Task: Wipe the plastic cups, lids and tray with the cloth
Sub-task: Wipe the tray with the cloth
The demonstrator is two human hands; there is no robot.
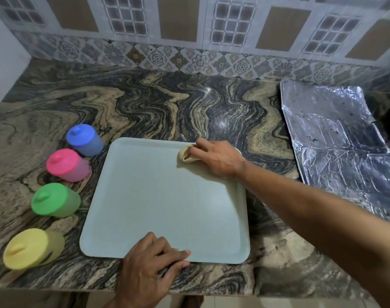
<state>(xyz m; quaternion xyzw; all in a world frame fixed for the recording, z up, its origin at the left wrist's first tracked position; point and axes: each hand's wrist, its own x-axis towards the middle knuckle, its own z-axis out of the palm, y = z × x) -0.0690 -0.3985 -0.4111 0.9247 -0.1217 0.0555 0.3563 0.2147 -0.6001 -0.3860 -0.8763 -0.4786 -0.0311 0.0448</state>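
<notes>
Beside the pale tray, along its left edge, four lidded plastic cups stood in a row on the counter: blue cup farthest, then pink cup, green cup and yellow cup nearest. None touched the tray, and nothing lay on the tray itself apart from the cloth. To the right, well apart, a crinkled foil sheet covered part of the worktop. The right hand was clenched on a bunched beige cloth at the tray's far right corner, covering most of it. The left hand pressed on the near rim, thumb on top, fingers curled under and unseen. The foil's right side ran out of frame. The counter was swirled dark-and-tan stone, backed by a patterned tiled wall.
</notes>
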